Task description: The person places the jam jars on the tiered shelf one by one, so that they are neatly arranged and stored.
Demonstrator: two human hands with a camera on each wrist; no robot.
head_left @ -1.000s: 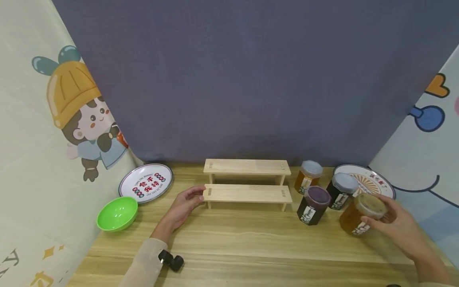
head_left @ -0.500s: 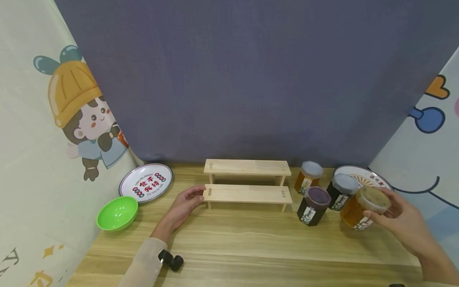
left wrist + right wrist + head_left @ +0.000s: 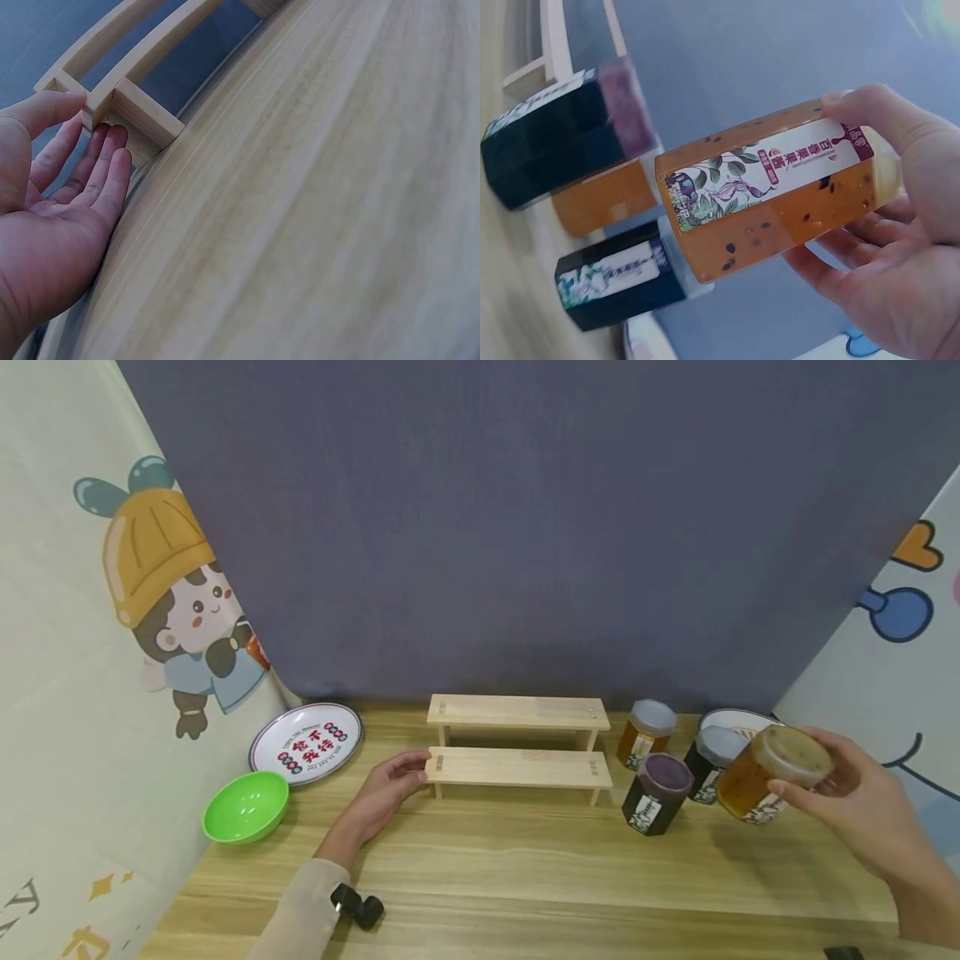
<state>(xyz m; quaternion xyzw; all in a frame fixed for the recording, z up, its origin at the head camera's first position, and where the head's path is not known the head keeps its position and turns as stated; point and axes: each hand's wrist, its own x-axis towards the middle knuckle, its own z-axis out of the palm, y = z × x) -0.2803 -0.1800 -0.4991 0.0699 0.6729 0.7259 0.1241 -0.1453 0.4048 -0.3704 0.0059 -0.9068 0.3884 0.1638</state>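
My right hand (image 3: 866, 797) grips an amber jar (image 3: 761, 777) near its yellowish lid and holds it tilted above the table. In the right wrist view the jar (image 3: 780, 214) shows dark seeds and a white label, with the thumb on one side and fingers on the other. My left hand (image 3: 386, 793) holds the left end of the front tier of a two-tier light wooden rack (image 3: 517, 767). The left wrist view has the thumb on that end of the rack (image 3: 150, 64) and fingertips at its underside.
Left of the held jar stand a dark purple-lidded jar (image 3: 657, 793), a dark pale-lidded jar (image 3: 708, 760) and an amber jar (image 3: 643, 733). A plate (image 3: 738, 718) lies behind them. At the left are another plate (image 3: 303, 747) and a green bowl (image 3: 246, 807).
My right hand has lifted the amber jar off the table and moved it slightly up and to the right. My left hand has stayed at the rack.
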